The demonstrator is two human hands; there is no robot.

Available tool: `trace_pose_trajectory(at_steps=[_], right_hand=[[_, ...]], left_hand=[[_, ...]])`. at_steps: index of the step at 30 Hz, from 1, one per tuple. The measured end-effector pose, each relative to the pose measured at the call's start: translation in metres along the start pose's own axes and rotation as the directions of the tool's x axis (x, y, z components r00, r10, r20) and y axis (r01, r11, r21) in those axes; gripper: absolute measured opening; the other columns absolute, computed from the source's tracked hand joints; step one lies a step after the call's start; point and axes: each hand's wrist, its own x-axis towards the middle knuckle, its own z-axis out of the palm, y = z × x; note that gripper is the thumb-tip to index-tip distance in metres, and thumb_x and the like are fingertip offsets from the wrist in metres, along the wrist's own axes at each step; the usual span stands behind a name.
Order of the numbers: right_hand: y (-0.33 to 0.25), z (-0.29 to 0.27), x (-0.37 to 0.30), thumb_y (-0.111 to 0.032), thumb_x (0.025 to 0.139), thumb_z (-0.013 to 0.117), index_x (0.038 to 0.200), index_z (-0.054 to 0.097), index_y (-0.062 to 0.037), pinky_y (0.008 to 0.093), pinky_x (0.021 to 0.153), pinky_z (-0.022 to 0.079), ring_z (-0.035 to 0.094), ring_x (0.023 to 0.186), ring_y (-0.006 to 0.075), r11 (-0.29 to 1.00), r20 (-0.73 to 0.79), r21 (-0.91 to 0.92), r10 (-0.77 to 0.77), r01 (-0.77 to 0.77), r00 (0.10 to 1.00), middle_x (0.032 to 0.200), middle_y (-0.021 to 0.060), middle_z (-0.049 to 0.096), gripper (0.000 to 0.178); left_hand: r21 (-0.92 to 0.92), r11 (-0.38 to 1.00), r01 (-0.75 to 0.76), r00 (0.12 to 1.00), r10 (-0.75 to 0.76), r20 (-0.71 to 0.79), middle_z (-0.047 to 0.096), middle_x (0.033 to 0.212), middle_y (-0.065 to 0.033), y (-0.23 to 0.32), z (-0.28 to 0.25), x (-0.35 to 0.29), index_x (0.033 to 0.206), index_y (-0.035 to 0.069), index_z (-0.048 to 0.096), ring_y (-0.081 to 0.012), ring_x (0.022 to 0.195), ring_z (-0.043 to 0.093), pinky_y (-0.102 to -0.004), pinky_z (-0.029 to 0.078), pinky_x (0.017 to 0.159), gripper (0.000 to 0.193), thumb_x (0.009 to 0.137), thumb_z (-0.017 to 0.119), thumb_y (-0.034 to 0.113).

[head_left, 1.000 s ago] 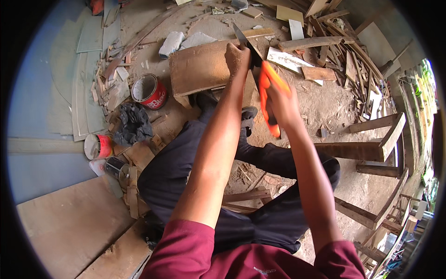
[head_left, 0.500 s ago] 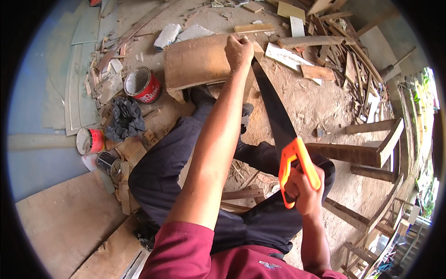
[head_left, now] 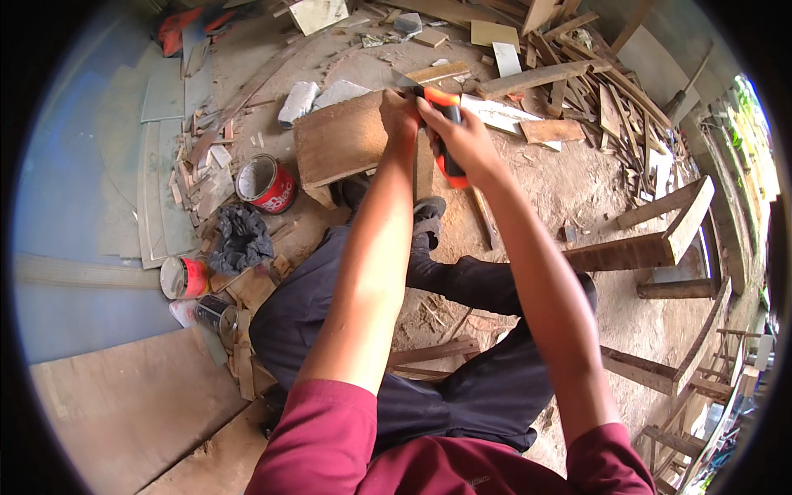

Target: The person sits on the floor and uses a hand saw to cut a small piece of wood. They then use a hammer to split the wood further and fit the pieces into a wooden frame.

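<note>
Right hand (head_left: 469, 144) grips saw (head_left: 453, 169), red bucket (head_left: 279, 195) pale-lined.

The bench (head_left: 340, 139) has the saw (head_left: 444, 97) at its right end, bucket (head_left: 275, 195) left.

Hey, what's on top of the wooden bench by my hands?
Your left hand covers the right part of the wooden bench, beside the orange-handled saw. Whatever lies beneath that hand is hidden.

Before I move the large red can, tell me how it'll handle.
The large red can is probably stiff, its rim holding a round shape. It may be light for its size, since the open top shows a hollow, though the bottom is unclear. Tipped over, it would likely roll on its curved wall.
</note>
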Motion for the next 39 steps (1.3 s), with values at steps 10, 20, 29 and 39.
trace_pose_trajectory(at_steps=[10, 20, 29, 39], right_hand=[[-0.01, -0.029, -0.144, -0.018, 0.094, 0.061, 0.079, 0.056, -0.0077, 0.0244, 0.036, 0.03, 0.04, 0.038, 0.005, 0.97, -0.116, -0.066, 0.226, -0.234, 0.967, 0.053, -0.0044, 0.046, 0.019], [0.022, -0.004, 0.01, -0.022, 0.088, 0.059, 0.071, 0.056, -0.0035, 0.0312, 0.044, 0.037, 0.046, 0.046, 0.0109, 0.941, -0.236, -0.25, 0.168, -0.227, 0.957, 0.057, 0.0015, 0.051, 0.025], [-0.005, -0.042, -0.198, -0.012, 0.089, 0.061, 0.09, 0.064, 0.004, 0.0248, 0.055, 0.04, 0.049, 0.063, 0.0031, 0.959, -0.135, -0.025, 0.278, -0.284, 0.951, 0.064, -0.0012, 0.055, 0.016], [0.025, -0.013, 0.022, -0.021, 0.087, 0.056, 0.077, 0.06, -0.0015, 0.0323, 0.047, 0.04, 0.05, 0.05, 0.0107, 0.907, -0.263, -0.317, 0.198, -0.278, 0.944, 0.061, 0.0025, 0.055, 0.022]], left_hand=[[0.228, 0.972, 0.055, 0.987, -0.019, -0.159, 0.068, 0.089, -0.023, 0.051, -0.005, -0.052, 0.087, 0.0, 0.061, -0.0402, 0.088, 0.066, -0.0465, 0.051, 0.079, 0.028, 0.084, 0.066, 0.027], [0.095, 0.994, 0.059, 0.998, -0.061, 0.018, 0.067, 0.087, -0.0285, 0.04, 0.012, -0.035, 0.081, -0.004, 0.063, -0.0435, 0.087, 0.067, -0.0481, 0.051, 0.079, 0.034, 0.085, 0.062, 0.03], [0.214, 0.977, 0.023, 0.993, 0.002, -0.115, 0.066, 0.09, -0.0267, 0.047, 0.005, -0.049, 0.085, -0.001, 0.059, -0.0427, 0.089, 0.065, -0.0483, 0.051, 0.08, 0.029, 0.085, 0.065, 0.027], [0.086, 0.996, 0.009, 0.999, -0.013, 0.052, 0.067, 0.084, -0.0275, 0.047, 0.019, -0.04, 0.079, -0.005, 0.061, -0.043, 0.083, 0.067, -0.0493, 0.051, 0.076, 0.03, 0.083, 0.061, 0.025]])
